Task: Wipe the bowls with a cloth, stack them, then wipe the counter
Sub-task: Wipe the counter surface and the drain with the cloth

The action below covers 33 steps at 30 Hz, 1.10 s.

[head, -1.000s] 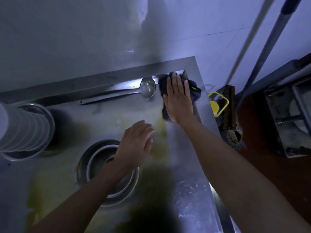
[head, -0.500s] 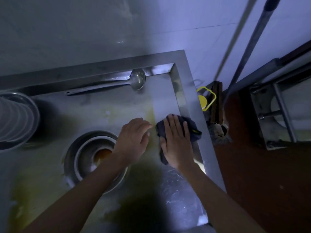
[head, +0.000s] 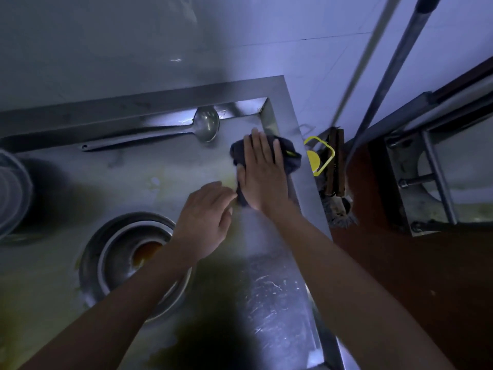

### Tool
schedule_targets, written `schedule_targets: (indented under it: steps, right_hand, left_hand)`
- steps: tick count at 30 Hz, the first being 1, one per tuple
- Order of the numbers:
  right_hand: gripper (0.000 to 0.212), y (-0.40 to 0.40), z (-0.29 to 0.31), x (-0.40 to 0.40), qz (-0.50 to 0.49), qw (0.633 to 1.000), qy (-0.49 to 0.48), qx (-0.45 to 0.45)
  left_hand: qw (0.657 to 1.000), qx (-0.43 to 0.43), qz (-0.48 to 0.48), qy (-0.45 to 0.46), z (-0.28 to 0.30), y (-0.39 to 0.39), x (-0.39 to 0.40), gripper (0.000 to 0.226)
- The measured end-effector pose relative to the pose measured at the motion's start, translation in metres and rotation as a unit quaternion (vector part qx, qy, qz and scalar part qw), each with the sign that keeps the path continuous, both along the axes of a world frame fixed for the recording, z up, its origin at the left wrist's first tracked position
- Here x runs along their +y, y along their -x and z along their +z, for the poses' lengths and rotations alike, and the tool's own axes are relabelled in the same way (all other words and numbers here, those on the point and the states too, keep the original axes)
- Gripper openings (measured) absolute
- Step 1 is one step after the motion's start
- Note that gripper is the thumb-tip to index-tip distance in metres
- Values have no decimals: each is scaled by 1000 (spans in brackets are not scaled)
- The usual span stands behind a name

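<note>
My right hand [head: 262,172] presses flat on a dark cloth [head: 289,153] against the steel counter [head: 261,289], near the counter's raised right edge. My left hand [head: 205,221] hovers just left of it, fingers loosely curled, holding nothing. Below the left forearm sits a stack of metal bowls [head: 120,257] with brownish liquid in the top one. A second stack of bowls [head: 13,193] shows at the left edge, partly cut off.
A long steel ladle [head: 205,126] lies along the back rim. Yellowish smears mark the counter. Right of the counter, a yellow-framed item [head: 318,156] and a brush [head: 337,182] sit low beside two slanted poles [head: 384,76] and a metal frame [head: 432,166].
My right hand slid the cloth toward me from the back corner, then pushed it back away along the right edge. The left hand stayed over the bowls.
</note>
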State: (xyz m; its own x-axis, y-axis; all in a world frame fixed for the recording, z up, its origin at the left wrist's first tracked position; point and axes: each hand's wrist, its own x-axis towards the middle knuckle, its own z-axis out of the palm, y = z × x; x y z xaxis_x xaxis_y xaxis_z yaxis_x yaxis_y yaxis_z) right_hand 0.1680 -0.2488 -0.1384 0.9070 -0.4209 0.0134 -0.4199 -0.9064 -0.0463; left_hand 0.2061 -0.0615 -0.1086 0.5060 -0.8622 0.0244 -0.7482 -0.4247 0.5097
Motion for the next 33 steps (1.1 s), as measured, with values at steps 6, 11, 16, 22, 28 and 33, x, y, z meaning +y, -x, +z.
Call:
schedule_targets:
  steps: [6,11,16,22,28,33]
  right_hand:
    - [66,-79,7,-70,-12,998,68,-7]
    - [64,-43,12,-75,-7,997,74,20]
    - [60,46,15,-33,-50,996,61,30]
    - [64,184,20,42,-127,990,36,55]
    - [62,254,22,75,-139,986,35,81]
    - [62,216,19,56,-125,989,40,67]
  left_hand:
    - [991,-108,-80,-14,4,-5,-4,34]
    - [990,-104,-90,-29,2,11,-7,38]
    - [989,-90,-105,-48,5,34,-4,36]
    - [982,-74,-151,-83,15,58,-18,30]
    - [961,-112,-159,-196,10,69,-33,53]
    - [956,-134,-138,-220,5,68,-27,59]
